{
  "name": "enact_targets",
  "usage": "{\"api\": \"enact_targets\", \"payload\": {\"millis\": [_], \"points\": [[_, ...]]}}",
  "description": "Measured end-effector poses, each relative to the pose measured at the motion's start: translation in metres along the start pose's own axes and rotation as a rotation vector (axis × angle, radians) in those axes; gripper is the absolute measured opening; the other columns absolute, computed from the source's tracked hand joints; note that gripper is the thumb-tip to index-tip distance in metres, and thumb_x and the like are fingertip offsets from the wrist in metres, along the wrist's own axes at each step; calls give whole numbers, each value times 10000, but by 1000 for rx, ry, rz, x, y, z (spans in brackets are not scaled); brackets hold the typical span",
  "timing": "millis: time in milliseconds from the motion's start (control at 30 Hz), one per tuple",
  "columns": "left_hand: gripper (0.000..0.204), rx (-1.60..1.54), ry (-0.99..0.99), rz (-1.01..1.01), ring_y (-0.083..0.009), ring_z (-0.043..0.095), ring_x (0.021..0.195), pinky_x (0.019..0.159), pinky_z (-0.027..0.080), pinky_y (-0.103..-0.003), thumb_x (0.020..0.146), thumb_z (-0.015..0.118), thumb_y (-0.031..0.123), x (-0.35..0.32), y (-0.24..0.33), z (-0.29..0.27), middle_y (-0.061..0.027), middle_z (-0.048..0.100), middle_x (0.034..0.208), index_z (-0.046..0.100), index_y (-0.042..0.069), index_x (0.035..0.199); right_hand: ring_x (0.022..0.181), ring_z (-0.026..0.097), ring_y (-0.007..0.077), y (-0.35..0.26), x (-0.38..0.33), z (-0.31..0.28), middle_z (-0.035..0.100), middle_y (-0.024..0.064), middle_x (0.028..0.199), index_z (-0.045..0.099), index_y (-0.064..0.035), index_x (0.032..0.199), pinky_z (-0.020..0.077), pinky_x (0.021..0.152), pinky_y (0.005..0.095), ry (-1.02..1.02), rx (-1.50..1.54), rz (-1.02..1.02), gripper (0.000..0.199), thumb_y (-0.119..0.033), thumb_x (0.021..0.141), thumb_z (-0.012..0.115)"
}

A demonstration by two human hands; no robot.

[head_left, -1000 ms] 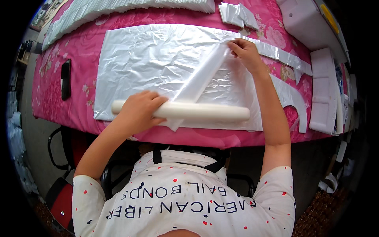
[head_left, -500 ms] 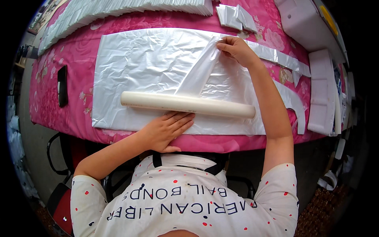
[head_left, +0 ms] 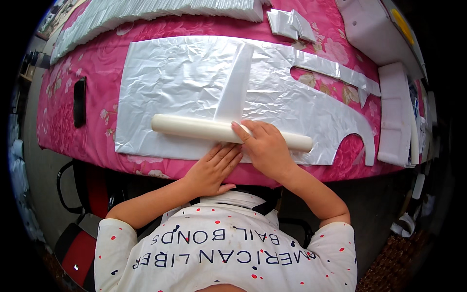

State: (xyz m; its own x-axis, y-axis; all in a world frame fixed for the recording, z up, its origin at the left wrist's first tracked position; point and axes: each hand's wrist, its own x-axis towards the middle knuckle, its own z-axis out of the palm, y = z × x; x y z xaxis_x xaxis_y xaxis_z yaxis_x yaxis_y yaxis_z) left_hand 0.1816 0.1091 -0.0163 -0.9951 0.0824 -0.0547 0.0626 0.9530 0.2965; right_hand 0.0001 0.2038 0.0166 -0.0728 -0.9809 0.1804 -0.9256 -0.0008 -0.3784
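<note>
A white, shiny plastic sheet (head_left: pixel 160 80), shaped like an apron with curved cut-outs at its right end, lies spread on the table. Across its near half rests a long white tube (head_left: pixel 189 128). From under the tube a narrow folded strip (head_left: pixel 235 82) of the plastic points away toward the far edge. My right hand (head_left: pixel 267 148) is closed over the tube, right of its middle, thumb and fingers on top. My left hand (head_left: pixel 215 168) lies flat with fingers stretched out, its tips by the tube's near side.
A pink flowered cloth (head_left: pixel 99 97) covers the table. At the far left runs a long row of folded plastic packets (head_left: pixel 160 10), with a smaller pile (head_left: pixel 291 25) to its right. A black phone-like object (head_left: pixel 79 102) lies left. White foam boxes (head_left: pixel 393 114) stand at right.
My right hand has let go of the strip's far end and come back to the tube. The strip now lies down on the sheet, straighter. My left hand has barely moved.
</note>
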Motion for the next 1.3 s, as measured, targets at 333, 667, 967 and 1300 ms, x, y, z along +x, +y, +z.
{"api": "enact_targets", "payload": {"millis": [333,667,967,1300], "points": [[778,-132,105,88,-296,210,1361,1103,135,-430,816,477,515,-7,-9,-6,-182,253,1449,321,-29,1350,1007,522,333,105,-49,-56,566,146,1101,484,-102,1280,414,881,415,293,-231,556,523,-43,769,575],[769,-254,154,313,-324,314,1306,1087,215,-450,758,622,381,-17,-9,7,-216,302,1409,317,-16,1341,986,534,294,9,-31,-25,586,104,1084,550,-48,1161,413,878,389,62,86,76,504,-6,665,621],[828,-181,9,232,-257,226,1358,1105,179,-400,735,609,460,-14,-25,-11,-136,271,1449,309,17,1367,1013,522,290,25,-10,-24,582,91,1114,552,-65,1185,406,893,384,41,93,40,550,18,648,639],[584,168,3,245,-226,189,1377,1109,162,-381,834,433,196,0,-3,8,-91,224,1482,301,95,1394,975,544,281,65,30,-20,598,85,1068,563,-75,1163,416,864,393,197,-35,21,501,-2,672,634]]}}
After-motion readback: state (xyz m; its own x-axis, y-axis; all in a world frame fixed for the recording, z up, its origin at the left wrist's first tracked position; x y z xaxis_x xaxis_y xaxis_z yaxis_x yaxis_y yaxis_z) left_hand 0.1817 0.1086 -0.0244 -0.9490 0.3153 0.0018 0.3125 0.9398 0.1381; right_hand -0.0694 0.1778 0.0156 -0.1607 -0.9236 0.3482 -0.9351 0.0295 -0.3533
